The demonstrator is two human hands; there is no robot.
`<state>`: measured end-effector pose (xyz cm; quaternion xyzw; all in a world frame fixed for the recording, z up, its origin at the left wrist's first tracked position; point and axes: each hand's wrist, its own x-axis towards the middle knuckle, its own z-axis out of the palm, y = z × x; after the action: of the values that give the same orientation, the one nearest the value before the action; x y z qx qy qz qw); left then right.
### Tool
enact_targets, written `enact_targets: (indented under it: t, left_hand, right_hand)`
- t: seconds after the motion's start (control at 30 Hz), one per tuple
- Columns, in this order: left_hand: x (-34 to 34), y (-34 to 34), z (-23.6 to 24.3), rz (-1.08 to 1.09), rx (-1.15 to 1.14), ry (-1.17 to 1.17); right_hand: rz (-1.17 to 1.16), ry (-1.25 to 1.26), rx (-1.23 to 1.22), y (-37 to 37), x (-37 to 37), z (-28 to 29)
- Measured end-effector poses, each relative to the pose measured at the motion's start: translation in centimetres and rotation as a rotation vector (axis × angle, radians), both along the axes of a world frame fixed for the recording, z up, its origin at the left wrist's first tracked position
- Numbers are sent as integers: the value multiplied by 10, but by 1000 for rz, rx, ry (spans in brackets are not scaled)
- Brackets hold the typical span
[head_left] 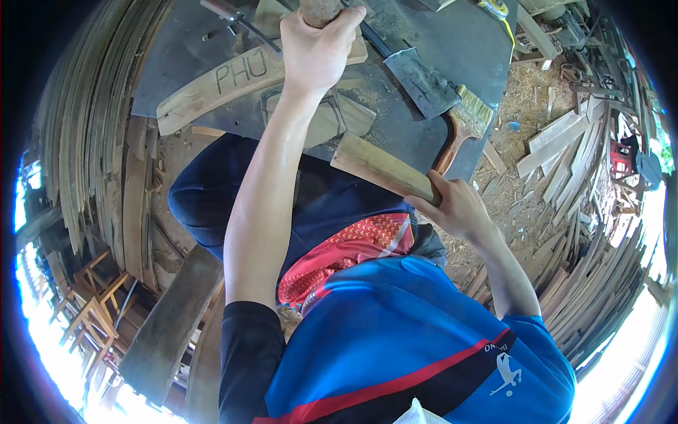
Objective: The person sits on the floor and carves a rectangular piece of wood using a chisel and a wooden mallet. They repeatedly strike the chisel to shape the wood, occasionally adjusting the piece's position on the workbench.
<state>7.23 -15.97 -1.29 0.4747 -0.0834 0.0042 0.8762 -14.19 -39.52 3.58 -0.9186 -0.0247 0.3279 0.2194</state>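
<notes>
My left hand (318,53) is closed around a rounded wooden piece (321,10) over the table, near the upper edge; the rest of that piece is cut off or hidden. My right hand (455,205) is wrapped round the narrow end of a wooden mallet (378,166), a thick bat-like block pointing left above my lap. A curved plank (205,92) with dark handwritten marks lies on the table beneath my left hand. Right of that hand rests a dark flat metal blade (424,81). A paintbrush (470,116) lies near my right hand, its brown handle toward me.
The dark tabletop (296,71) carries sawdust, wood offcuts (357,116) and a metal tool (240,21). Tall boards (92,106) lean at the left. Planks (565,141) and shavings (526,88) cover the floor at the right. A yellow tape measure (494,8) sits at the far edge.
</notes>
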Motion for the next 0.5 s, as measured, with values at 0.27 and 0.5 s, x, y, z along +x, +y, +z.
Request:
enact_targets:
  t: [0.27, 0.5]
  left_hand:
    - [24, 14, -34, -212, 57, -22]
    - [30, 18, -34, -305, -251, 324]
  right_hand:
    - [-28, -37, 51, -1, -7, -8]
    - [-38, -21, 67, 3, -7, -5]
